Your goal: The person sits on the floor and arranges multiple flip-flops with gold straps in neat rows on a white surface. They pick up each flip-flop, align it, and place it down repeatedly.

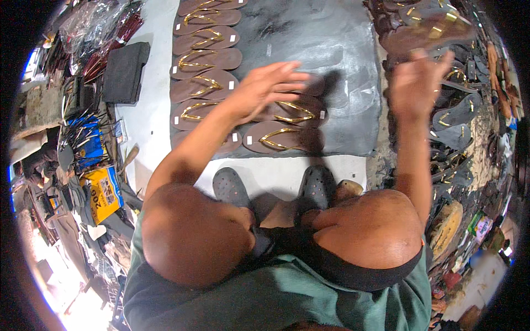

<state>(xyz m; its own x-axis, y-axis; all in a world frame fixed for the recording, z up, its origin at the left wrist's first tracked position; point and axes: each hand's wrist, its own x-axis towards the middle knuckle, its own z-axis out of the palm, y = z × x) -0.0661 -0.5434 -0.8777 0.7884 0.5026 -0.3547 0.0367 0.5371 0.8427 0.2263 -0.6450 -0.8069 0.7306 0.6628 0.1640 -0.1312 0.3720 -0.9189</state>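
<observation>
Your left hand (pixel 262 91), its fingers loosely spread and empty, is over the gold-strapped brown sandals (pixel 205 88) lying in rows on the dark mat (pixel 350 135). Your right hand (pixel 415 88), blurred, is at a brown sandal (pixel 428 38) at upper right; I cannot tell whether its fingers grip it.

Motion blurs the right hand (pixel 413 83) and a brown sandal (pixel 428 37) near its fingertips, upper right, leaving contact unclear. At center, the left hand (pixel 269 88) and left forearm (pixel 193 146) partly hide other sandals (pixel 227 144); the top edge crops the uppermost sandal (pixel 232 3).
</observation>
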